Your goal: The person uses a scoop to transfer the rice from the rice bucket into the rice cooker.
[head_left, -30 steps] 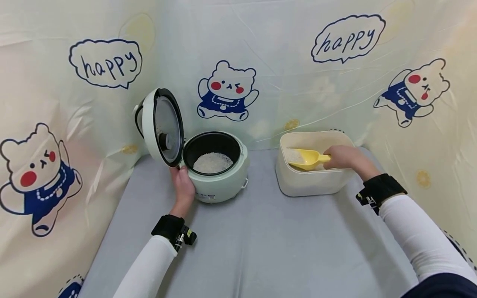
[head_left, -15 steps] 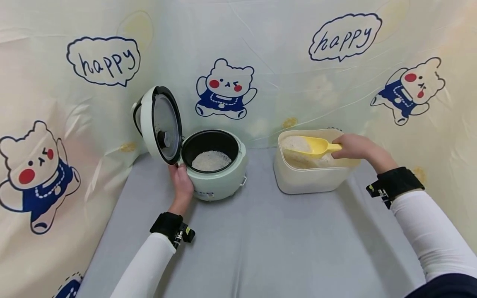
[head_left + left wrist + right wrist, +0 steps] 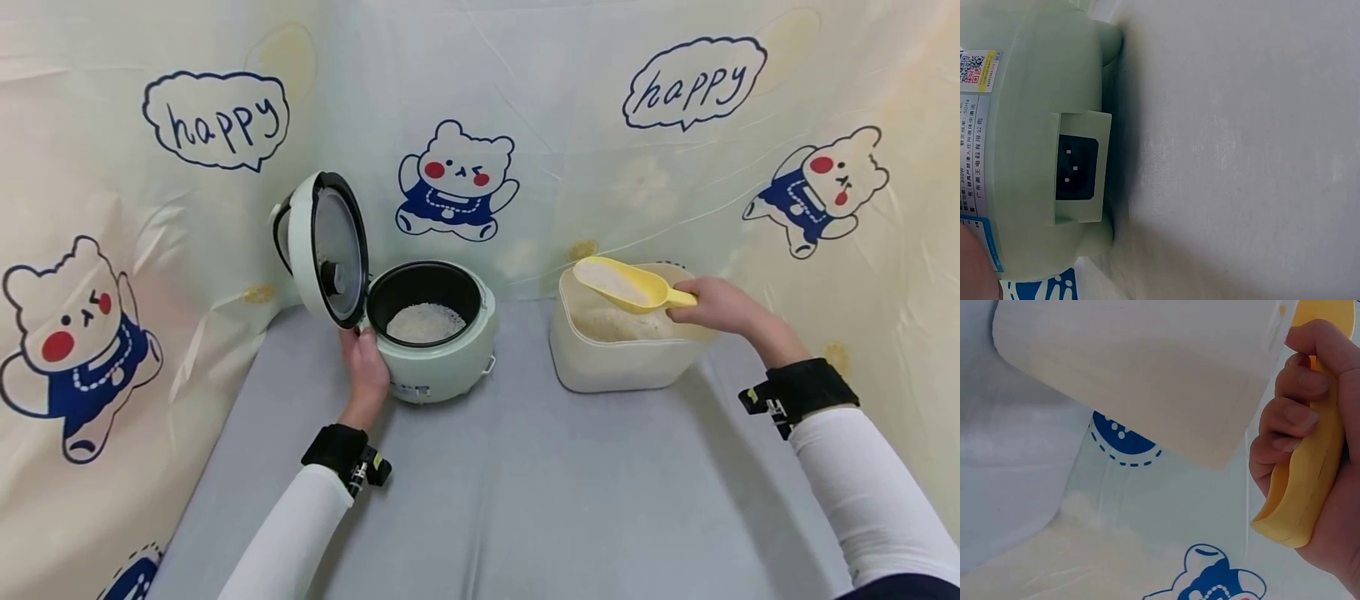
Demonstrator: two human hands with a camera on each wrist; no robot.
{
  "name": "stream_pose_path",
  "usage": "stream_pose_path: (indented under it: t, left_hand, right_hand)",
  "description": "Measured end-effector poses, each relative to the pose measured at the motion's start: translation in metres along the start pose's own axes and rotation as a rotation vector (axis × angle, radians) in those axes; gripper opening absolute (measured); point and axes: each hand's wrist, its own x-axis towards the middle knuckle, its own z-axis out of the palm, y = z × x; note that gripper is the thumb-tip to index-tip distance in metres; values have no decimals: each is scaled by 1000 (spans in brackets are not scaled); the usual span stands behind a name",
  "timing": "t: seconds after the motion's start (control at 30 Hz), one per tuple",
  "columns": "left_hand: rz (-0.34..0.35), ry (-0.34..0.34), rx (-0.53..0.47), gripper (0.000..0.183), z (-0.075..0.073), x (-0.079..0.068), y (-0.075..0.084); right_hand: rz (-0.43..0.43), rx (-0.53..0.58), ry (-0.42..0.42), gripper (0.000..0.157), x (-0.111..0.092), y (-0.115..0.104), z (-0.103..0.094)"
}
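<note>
Nearest, the grey cloth-covered tabletop (image 3: 480, 500) runs up to the left hand (image 3: 367, 371), which rests against the side of the round, pale-green plastic rice cooker (image 3: 442, 371) below its hinge; how far that grip curls I cannot tell. The cooker's smooth shell should be stiff, rather slippery and fairly heavy, best steadied low on the body, clear of the raised lid (image 3: 302, 250). White rice (image 3: 425, 325) lies in its black pot (image 3: 429, 279). To the cooker's right, well apart, stands the cream rectangular plastic bin (image 3: 615, 367), rice inside; it looks stiff and is probably weighty, so hands on opposite walls would suit. Over its mouth is the yellow plastic scoop (image 3: 655, 292), loaded with rice, its handle wrapped by the fingers of the right hand (image 3: 716, 304). The scoop itself is likely light and rigid but tip-heavy when full; the loose grains may spill if it rolls, so the handle is the right hold. Farthest hangs the pale, bear-printed plastic-looking sheet (image 3: 555, 200).
</note>
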Motion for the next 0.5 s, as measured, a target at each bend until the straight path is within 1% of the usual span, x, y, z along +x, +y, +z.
stream_pose_path:
  t: [0.13, 0.27, 0.37, 0.5]
  left_hand:
    - [12, 13, -5, 58, -3, 2, -2]
    - [11, 9, -7, 58, -4, 3, -2]
    - [7, 11, -14, 59, -3, 3, -2]
    - [18, 16, -20, 59, -1, 3, -3]
  right_hand:
    - [-42, -2, 4, 19, 7, -12, -1]
    - [-71, 11, 6, 20, 15, -26, 0]
    - [-94, 20, 7, 19, 23, -41, 0]
    - [-137, -10, 8, 14, 35, -62, 1]
